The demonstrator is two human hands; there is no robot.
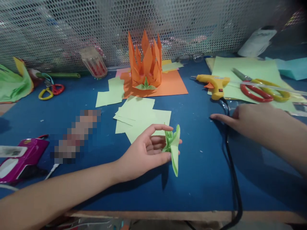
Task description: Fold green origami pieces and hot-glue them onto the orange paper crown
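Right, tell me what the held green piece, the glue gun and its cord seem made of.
Held green piece: likely matte paper, by its creases and thin edges. Glue gun: probably hard plastic, with a smooth, moulded yellow body. Cord: perhaps rubber or plastic, semi-matte black, bending smoothly.

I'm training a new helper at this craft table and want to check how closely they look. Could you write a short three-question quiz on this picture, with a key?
1. Which of the person's hands holds the folded green paper?
2. True or false: neither hand is holding the yellow glue gun.
3. What does the orange folded piece stand on?
a) a pair of scissors
b) an orange sheet
c) a pair of glasses

Key:
1. The left hand.
2. True; it lies apart from both hands.
3. b
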